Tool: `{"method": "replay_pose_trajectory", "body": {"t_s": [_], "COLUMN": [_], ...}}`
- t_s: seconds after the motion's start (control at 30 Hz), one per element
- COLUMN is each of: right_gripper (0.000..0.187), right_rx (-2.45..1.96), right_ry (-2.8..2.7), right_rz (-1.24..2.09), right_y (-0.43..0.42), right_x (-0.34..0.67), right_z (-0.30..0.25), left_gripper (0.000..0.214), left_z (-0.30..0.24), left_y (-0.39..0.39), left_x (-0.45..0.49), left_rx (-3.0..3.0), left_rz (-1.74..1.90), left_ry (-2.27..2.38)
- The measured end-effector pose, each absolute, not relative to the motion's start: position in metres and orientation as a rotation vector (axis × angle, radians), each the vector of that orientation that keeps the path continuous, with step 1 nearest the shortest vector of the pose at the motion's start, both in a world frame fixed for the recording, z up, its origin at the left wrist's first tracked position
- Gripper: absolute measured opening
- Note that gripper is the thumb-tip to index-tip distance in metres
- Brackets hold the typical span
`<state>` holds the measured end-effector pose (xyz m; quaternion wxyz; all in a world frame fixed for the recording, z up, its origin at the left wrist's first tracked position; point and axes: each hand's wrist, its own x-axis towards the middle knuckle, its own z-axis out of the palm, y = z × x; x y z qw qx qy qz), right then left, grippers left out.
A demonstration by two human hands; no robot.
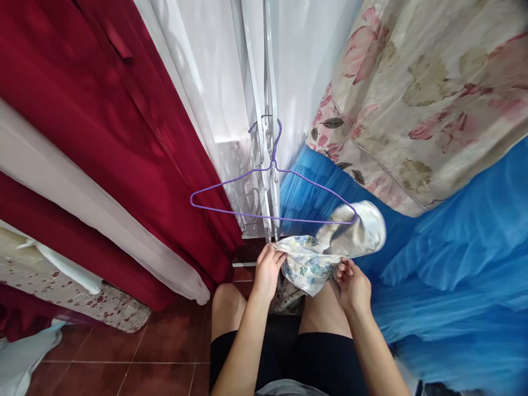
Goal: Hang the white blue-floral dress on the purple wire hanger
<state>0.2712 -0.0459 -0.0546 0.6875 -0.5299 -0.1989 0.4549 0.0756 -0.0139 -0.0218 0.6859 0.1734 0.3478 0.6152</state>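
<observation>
A purple wire hanger (272, 190) hangs by its hook from a white metal window grille (264, 110). A small pale cloth with a blue floral print (325, 247) is draped over the hanger's right end and sags below the bar. My left hand (267, 270) pinches the cloth's left edge just under the bar. My right hand (352, 283) grips its lower right part. Both hands are closed on the fabric, above my bare knees.
A dark red curtain (124, 137) and a white sheer curtain (198, 71) hang at the left. Blue netting (454, 258) and a floral sheet (424, 93) fill the right. Red floor tiles (136, 357) lie below, with a patterned cloth (103, 308) at lower left.
</observation>
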Motion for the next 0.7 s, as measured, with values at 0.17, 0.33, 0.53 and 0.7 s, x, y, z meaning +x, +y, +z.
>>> {"method": "replay_pose_trajectory", "body": {"t_s": [0.17, 0.33, 0.53, 0.7], "right_gripper": [0.050, 0.073, 0.045, 0.028], "right_rx": [-1.280, -0.916, -0.554, -0.318], "right_ry": [-0.723, -0.887, -1.339, -1.725], "right_rz": [1.195, 1.874, 2.092, 2.118], "right_y": [-0.058, -0.064, -0.053, -0.039], "right_x": [0.257, 0.229, 0.239, 0.258], "right_z": [-0.032, 0.004, 0.030, 0.075], "left_gripper": [0.026, 0.026, 0.061, 0.066], "left_z": [0.027, 0.063, 0.040, -0.012], "left_y": [-0.047, -0.049, -0.044, -0.050], "left_x": [0.106, 0.089, 0.024, -0.002], "left_rx": [1.167, 1.681, 1.683, 1.782], "left_rz": [1.155, 1.088, 0.720, 0.273], "left_ry": [0.744, 0.908, 0.674, 0.651]}}
